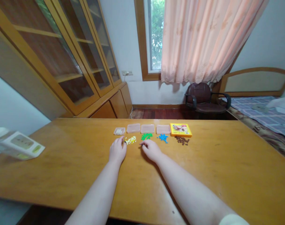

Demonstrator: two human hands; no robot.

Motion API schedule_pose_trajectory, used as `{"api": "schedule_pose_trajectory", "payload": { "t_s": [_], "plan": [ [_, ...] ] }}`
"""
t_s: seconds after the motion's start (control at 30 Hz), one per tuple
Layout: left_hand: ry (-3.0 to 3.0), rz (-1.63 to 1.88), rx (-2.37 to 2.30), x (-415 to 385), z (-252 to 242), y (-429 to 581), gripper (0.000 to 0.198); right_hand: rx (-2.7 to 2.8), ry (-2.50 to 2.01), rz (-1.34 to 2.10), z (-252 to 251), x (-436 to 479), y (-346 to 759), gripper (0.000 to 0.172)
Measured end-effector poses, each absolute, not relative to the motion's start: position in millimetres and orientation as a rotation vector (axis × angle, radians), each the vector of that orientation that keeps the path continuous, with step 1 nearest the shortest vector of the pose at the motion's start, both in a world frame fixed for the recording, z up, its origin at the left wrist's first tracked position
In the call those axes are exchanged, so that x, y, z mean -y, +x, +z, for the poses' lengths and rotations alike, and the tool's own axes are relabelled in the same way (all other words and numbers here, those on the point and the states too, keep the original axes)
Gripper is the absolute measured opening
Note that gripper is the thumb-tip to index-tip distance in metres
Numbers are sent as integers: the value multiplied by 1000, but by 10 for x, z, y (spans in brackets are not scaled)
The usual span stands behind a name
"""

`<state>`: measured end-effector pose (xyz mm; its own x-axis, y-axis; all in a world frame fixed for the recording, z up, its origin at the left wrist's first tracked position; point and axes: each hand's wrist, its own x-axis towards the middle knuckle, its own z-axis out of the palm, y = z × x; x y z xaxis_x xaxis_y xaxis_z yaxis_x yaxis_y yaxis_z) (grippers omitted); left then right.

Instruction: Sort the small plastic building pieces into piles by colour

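Note:
My left hand rests on the table beside a pile of pale yellow pieces, its fingers bent around something dark and too small to name. Just below the green pieces, my right hand has its fingers drawn together, with a small dark thing at the tips that I cannot make out. Blue pieces and brown pieces lie farther right. Behind the piles stand clear plastic boxes, the leftmost box holding something pale, and a yellow box.
The wooden table spans the view. A clear and white container is at its left edge. Beyond the table are a glass-door cabinet, a dark chair and a bed.

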<state>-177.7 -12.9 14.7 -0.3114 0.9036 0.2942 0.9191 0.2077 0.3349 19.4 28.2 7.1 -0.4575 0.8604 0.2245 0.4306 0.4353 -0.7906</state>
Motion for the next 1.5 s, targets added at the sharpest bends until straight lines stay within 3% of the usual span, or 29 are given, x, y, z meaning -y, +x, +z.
{"api": "schedule_pose_trajectory", "payload": {
  "t_s": [0.13,0.43,0.63,0.8,1.03,1.5],
  "plan": [
    [-1830,-498,2653,280,302,-1908,45,2122,-1043,949,75,-288,190,27],
    [-1769,-114,2703,169,284,-1696,48,2119,-1062,1017,64,-348,150,25],
    [-1602,-158,2809,27,324,-1893,50,2188,-1089,959,79,-345,173,21],
    [-1871,-307,2645,133,310,-1858,48,2223,-1086,930,96,-335,181,21],
    [-1995,-229,2585,205,264,-1791,46,2222,-1093,956,108,-330,178,22],
    [-1630,-250,2795,65,265,-1948,45,2249,-1104,950,99,-339,182,25]
  ]
}}
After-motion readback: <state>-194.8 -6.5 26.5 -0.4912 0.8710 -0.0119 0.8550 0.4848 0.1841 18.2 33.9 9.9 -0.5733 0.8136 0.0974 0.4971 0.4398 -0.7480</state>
